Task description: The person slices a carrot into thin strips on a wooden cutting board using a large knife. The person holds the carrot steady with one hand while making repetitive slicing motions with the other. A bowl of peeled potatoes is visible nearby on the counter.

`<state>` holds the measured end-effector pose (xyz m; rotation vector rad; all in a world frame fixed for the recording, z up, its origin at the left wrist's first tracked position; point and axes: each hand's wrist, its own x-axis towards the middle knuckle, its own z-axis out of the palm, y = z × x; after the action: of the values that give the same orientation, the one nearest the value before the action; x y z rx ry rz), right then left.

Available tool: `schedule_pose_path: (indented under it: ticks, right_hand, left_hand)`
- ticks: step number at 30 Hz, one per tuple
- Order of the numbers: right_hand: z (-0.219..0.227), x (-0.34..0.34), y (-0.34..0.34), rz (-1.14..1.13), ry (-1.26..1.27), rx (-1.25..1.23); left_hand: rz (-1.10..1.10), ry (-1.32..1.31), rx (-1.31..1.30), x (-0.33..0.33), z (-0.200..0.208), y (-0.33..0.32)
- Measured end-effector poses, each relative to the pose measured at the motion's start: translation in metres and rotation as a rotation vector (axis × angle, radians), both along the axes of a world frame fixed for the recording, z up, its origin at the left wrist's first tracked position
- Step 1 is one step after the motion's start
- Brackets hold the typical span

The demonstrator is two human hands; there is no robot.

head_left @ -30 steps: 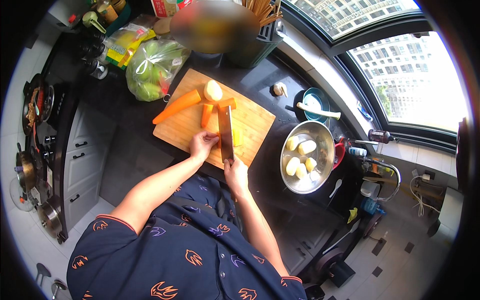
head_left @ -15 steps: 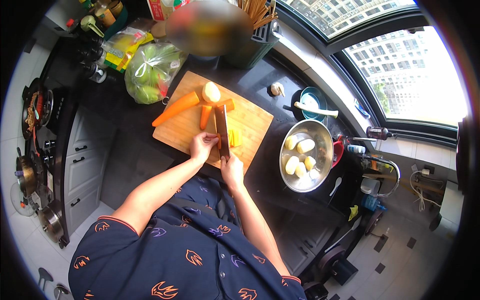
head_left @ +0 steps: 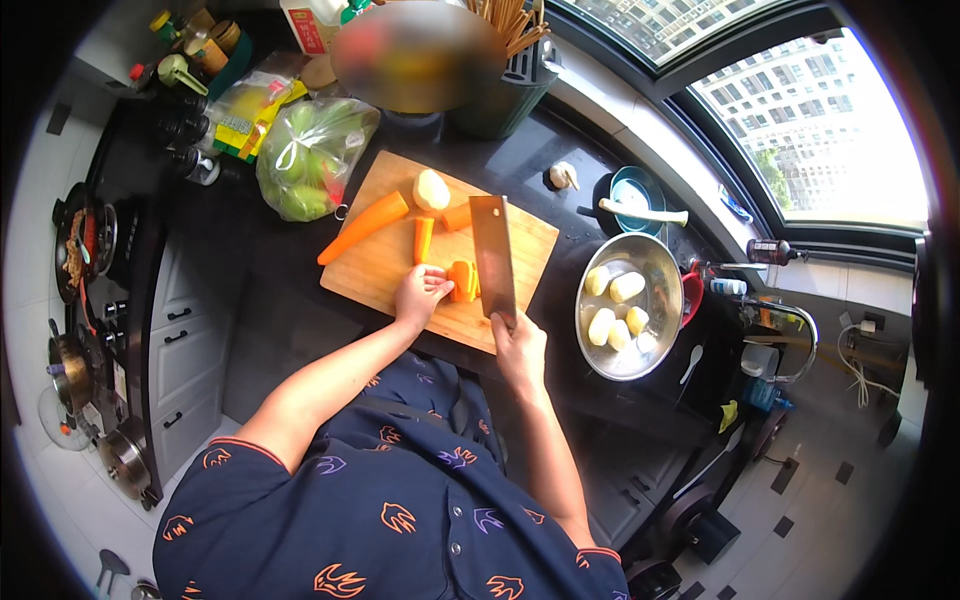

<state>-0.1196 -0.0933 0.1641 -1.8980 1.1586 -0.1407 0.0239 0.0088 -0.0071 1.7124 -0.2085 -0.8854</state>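
Note:
A kitchen cleaver [head_left: 493, 255] is in my right hand [head_left: 520, 350], its broad blade tilted over the right half of the wooden cutting board [head_left: 535, 240]. My left hand [head_left: 422, 299] is closed, thumb and fingers pinched at the left edge of a small group of carrot slices [head_left: 463, 282]. The blade stands just right of these slices. Beyond my left fingers lies a narrow carrot piece [head_left: 424, 240]. A longer carrot piece [head_left: 365, 228] rests at the board's left side, and another carrot chunk [head_left: 456, 217] is partly behind the blade. A peeled potato [head_left: 431, 189] sits near the far edge.
Right of the board stands a metal bowl [head_left: 590, 355] with several peeled potatoes. Behind it are a teal bowl [head_left: 625, 190] with a peeler-like tool [head_left: 645, 211] across it, and garlic [head_left: 563, 176]. A bag of green vegetables [head_left: 312, 160] borders the board's far left.
My right hand has lifted the cleaver away to the right, turning the blade's flat side into view. The left hand has moved slightly right, to the carrot slices. The whole view has shifted a little.

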Motion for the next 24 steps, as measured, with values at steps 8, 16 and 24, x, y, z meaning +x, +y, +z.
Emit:
schedule_pose_path:
  ticks: [8,16,24]
  right_hand:
    - [-0.001,-0.028,0.004,-0.315,-0.032,0.149]
    - [-0.027,-0.036,0.042,-0.353,-0.035,0.058]
    - [-0.021,-0.027,0.06,-0.503,-0.033,0.207]
  left_hand:
    - [-0.547,-0.752,0.045,0.01,0.07,-0.01]
    - [-0.679,-0.647,0.08,0.035,0.054,-0.011]
    - [-0.689,-0.694,0.048,0.037,0.043,0.005]
